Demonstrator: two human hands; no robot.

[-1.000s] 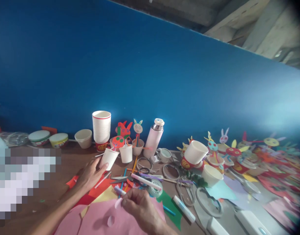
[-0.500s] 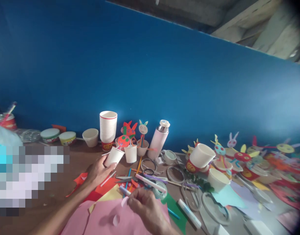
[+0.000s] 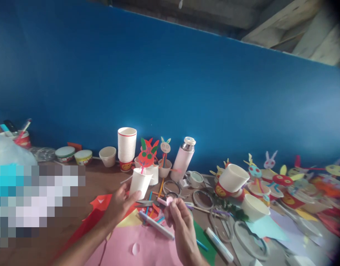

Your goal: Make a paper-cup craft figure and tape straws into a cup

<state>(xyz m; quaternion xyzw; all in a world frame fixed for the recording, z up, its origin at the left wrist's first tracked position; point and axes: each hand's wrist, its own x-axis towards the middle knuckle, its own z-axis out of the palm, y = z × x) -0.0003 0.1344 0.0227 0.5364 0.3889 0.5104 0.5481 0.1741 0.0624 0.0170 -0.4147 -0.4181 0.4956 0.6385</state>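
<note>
A white paper cup (image 3: 139,184), with a red paper face (image 3: 146,159) rising out of it, is held nearly upright above the table. The person's left hand (image 3: 124,203) grips it low, thumb across the front. The right hand (image 3: 179,218) pinches a small pink paper piece (image 3: 169,200) between thumb and fingertips, apart from the cup. Too tight a squeeze could dent the thin cup wall; a loose pinch could drop the piece among the clutter. A similar pink oval (image 3: 135,248) lies on the pink sheet (image 3: 117,244), where a sleeve or forearm might brush it away. Scissors (image 3: 146,203) lie behind, near a marker (image 3: 156,225) that could roll if knocked. Farther back, a flask (image 3: 183,160) leans slightly and might topple if bumped.
</note>
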